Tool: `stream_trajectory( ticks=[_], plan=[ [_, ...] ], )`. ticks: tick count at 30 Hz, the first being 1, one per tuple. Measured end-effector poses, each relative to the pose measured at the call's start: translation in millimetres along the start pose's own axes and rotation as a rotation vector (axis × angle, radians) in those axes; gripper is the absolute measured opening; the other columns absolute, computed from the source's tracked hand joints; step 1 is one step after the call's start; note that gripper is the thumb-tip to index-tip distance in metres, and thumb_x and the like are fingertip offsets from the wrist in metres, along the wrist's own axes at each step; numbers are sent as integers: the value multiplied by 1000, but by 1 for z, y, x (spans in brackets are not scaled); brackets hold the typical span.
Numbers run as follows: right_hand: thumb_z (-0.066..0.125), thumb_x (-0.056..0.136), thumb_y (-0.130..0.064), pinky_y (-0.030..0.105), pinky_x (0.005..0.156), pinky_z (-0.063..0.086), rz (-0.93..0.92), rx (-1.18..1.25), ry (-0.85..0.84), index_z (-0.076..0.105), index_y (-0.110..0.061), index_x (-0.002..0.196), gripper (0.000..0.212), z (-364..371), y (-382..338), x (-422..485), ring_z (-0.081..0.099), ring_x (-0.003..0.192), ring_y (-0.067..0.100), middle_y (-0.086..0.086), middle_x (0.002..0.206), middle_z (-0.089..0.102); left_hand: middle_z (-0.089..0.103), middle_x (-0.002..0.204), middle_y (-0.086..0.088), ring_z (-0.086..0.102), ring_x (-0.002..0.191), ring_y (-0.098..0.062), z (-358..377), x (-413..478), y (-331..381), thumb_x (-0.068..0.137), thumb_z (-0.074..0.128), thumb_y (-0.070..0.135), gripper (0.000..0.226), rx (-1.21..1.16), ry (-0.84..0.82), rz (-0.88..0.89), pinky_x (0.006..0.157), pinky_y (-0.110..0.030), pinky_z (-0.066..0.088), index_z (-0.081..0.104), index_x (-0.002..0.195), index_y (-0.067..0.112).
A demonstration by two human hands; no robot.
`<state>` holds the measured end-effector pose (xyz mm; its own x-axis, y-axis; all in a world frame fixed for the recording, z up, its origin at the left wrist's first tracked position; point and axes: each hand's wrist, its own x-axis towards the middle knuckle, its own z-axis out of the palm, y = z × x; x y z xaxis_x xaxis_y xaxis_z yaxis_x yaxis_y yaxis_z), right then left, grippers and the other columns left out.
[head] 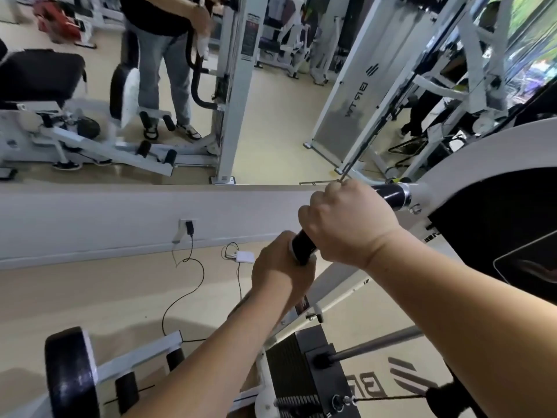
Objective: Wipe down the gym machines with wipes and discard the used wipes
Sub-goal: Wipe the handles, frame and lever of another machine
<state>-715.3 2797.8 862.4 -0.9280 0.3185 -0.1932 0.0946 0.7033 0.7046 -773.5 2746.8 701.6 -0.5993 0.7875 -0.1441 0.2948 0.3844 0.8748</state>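
Note:
A black handle grip [388, 196] sticks out from the white gym machine [470, 164] at the right. My right hand [346, 221] is wrapped around the middle of this handle. My left hand [281, 273] closes around the handle's near end, just below and left of the right hand. No wipe shows in either hand; the palms hide whatever lies between them and the grip. In the wall mirror a person [162, 40] stands holding a white cloth [202, 45] against a black bar.
A black weight stack [304, 375] with a steel rod [376, 345] sits below my arms. Black foot rollers [70, 375] on a white frame stand at lower left. A wall socket [188, 226] feeds cables across the floor to a white box [244, 256].

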Motion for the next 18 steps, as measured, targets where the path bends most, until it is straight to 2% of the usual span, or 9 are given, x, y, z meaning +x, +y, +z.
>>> stream_trajectory(
  ticks=[2,4,7,10,15,18],
  plan=[
    [53,90,-20,34,67,44,-1,16,18,57,-19,87,5,0,-1,-1,56,74,29,3,84,62,62,66,8,58,61,-11,0,-4,11,82,55,40,11,-72,55,61,59,-31,49,50,80,31],
    [56,86,-21,33,65,43,2,-5,13,60,-19,88,5,3,-1,0,56,73,29,2,82,62,61,66,9,56,61,-8,4,-9,-13,84,64,34,16,-140,78,90,55,-25,44,49,81,32],
    [61,74,-19,30,57,34,16,-60,15,56,-20,73,5,6,0,1,43,58,25,-1,65,52,59,69,9,55,65,-16,14,-10,-73,80,72,24,23,-100,-15,-26,53,-19,38,50,80,28],
    [59,76,-19,30,58,33,9,-78,3,56,-21,74,4,7,1,2,42,60,26,-2,67,54,56,68,7,53,66,-20,20,-6,-91,78,72,21,23,-87,-52,-77,54,-22,35,49,77,26],
    [56,83,-20,32,61,36,-7,-71,25,57,-20,84,1,6,-1,-1,46,67,28,0,74,52,55,65,9,49,61,-21,12,-2,-30,74,70,32,24,-168,14,-15,55,-29,39,48,75,22],
    [57,86,-20,32,60,35,-2,-87,46,56,-20,81,5,2,0,-1,47,66,28,0,71,48,52,58,14,45,61,-18,6,0,9,71,64,42,23,-264,51,26,57,-29,39,47,70,27]
  ],
)
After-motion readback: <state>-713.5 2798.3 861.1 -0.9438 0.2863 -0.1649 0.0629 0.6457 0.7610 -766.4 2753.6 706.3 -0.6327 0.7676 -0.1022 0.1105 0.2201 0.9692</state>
